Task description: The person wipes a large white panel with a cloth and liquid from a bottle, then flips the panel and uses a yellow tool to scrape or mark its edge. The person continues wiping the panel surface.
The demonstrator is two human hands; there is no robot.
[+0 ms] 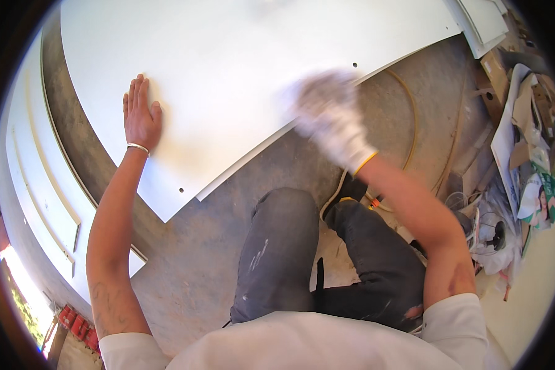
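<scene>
A large white panel (228, 80) lies in front of me, with small dark holes near its edge. My bare left hand (143, 117) rests flat on it near the left side, fingers stretched out and a pale band around the wrist. Over the panel's near right edge is my right hand (333, 114), in a white work glove with a yellow cuff. Motion smears its fingers, so their pose and anything in them cannot be made out. Beneath the white panel, the edge of a second white board (246, 161) shows.
More white boards (43, 203) lie stacked at the left. A yellowish hose (415, 117) curves over the concrete floor (191, 259). Cardboard scraps (533, 105) and plastic wrapping (496, 246) are piled at the right. Red objects (77, 324) sit at the lower left. My bent knees are close to the panel.
</scene>
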